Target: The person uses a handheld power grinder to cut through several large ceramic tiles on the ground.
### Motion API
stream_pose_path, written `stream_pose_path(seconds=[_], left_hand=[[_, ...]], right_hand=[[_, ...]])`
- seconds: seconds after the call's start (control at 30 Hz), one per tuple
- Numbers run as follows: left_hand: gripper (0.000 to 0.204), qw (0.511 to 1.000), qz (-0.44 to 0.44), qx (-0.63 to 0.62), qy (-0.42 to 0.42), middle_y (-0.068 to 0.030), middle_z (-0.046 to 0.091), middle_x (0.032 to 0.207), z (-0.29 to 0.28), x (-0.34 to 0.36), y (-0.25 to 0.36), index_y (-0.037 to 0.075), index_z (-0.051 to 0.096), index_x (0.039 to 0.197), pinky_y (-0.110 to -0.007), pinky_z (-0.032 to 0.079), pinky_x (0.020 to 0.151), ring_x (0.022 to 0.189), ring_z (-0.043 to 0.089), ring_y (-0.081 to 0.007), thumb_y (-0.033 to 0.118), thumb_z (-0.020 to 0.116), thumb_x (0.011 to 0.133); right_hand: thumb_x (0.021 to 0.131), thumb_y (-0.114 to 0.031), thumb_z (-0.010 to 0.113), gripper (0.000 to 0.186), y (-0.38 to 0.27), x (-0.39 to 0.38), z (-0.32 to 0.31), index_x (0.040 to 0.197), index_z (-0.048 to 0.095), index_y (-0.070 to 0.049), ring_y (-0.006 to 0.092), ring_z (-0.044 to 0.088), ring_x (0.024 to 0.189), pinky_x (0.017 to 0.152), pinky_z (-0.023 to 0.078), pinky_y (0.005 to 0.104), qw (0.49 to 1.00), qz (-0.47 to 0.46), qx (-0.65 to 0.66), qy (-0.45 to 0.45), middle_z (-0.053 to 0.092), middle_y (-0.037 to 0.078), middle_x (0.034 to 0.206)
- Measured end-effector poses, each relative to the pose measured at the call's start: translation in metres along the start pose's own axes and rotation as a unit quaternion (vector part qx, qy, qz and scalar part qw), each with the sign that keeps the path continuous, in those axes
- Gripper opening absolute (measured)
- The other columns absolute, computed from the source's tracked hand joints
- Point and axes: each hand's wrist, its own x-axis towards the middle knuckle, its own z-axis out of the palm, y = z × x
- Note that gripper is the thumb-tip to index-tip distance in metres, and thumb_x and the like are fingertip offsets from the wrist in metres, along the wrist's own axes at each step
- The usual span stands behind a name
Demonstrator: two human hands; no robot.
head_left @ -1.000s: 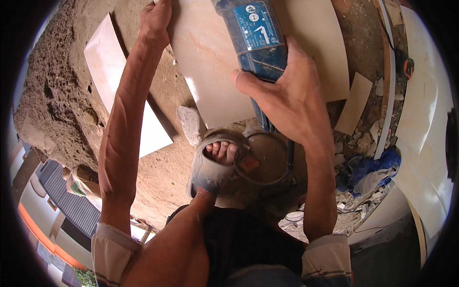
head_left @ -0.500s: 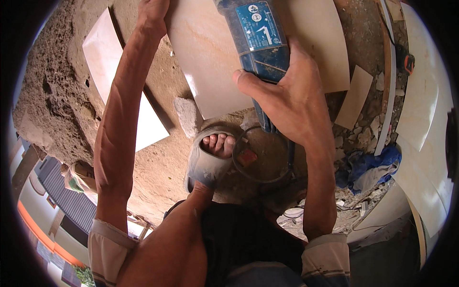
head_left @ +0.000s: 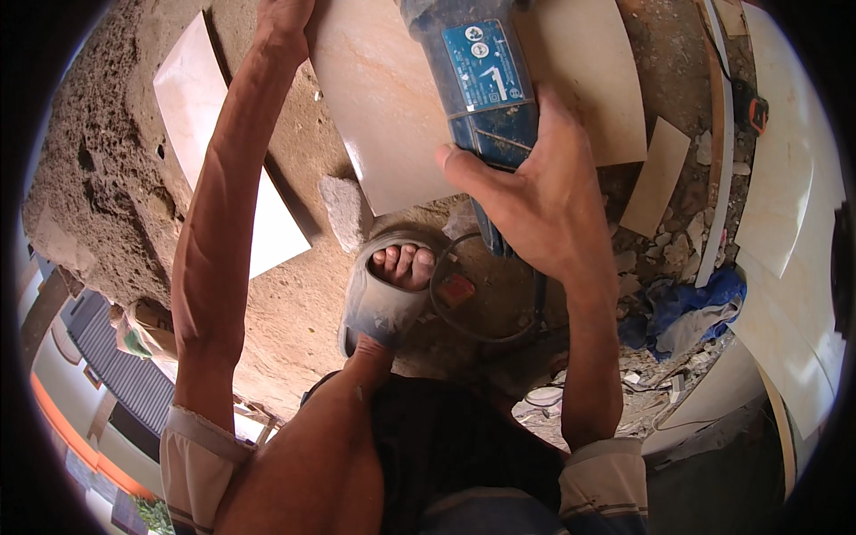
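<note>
The blue power tool [head_left: 486,80] is clasped by the right-hand grip [head_left: 546,189], thumb and fingers being wrapped around its narrower rear body, presumably so that its weight can be guided from behind. The large tile [head_left: 392,116] is probably steadied at its left edge by the left-hand grip [head_left: 285,20]; its fingers are cut off, so its state cannot be told. The tool's body is extended ahead of the right-hand grip, over the tile.

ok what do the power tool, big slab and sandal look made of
Power tool: probably hard plastic, dull blue and dusty, with moulded lines.
Slab: likely glazed ceramic or porcelain, as its pale, faintly veined face shines near one edge.
Sandal: perhaps rubber or foam; matte grey, with a broad seamless-looking strap.
</note>
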Motion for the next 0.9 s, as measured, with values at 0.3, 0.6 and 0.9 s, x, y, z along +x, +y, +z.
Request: stream_pose_path(seconds=[0.3,0.6,0.9], left_hand=[[0.075,1.0,-0.01,0.012,0.001,-0.0229,0.068,0.137,-0.006,0.016,-0.006,-0.014,0.058,0.143,-0.041,0.059,0.101,0.121,0.069,-0.031,0.046,0.075,0.101],[0.077,1.0,-0.005,0.004,-0.014,-0.0236,0.066,0.14,-0.009,0.023,-0.011,-0.014,0.057,0.145,-0.042,0.058,0.102,0.124,0.068,-0.0306,0.047,0.075,0.101],[0.079,0.998,-0.011,0.052,0.016,-0.0251,0.064,0.143,-0.001,0.002,0.004,-0.014,0.056,0.146,-0.043,0.056,0.107,0.128,0.066,-0.0328,0.048,0.075,0.101]], right_hand=[[0.08,-0.035,0.087,0.068,0.007,-0.01,0.0,0.122,0.057,0.009,0.039,0.073,0.099,0.092,0.056,0.0509,1.0,0.001,-0.006,-0.002,0.071,0.028,0.105],[0.081,-0.027,0.087,0.053,0.011,-0.022,0.001,0.118,0.064,0.004,0.0206,0.071,0.084,0.08,0.058,0.0384,1.0,-0.005,0.021,0.007,0.073,0.012,0.097],[0.083,-0.024,0.086,0.05,0.014,-0.032,0.001,0.119,0.063,0.003,0.0182,0.071,0.083,0.079,0.058,0.0364,0.999,-0.005,0.05,0.002,0.073,0.011,0.096]])
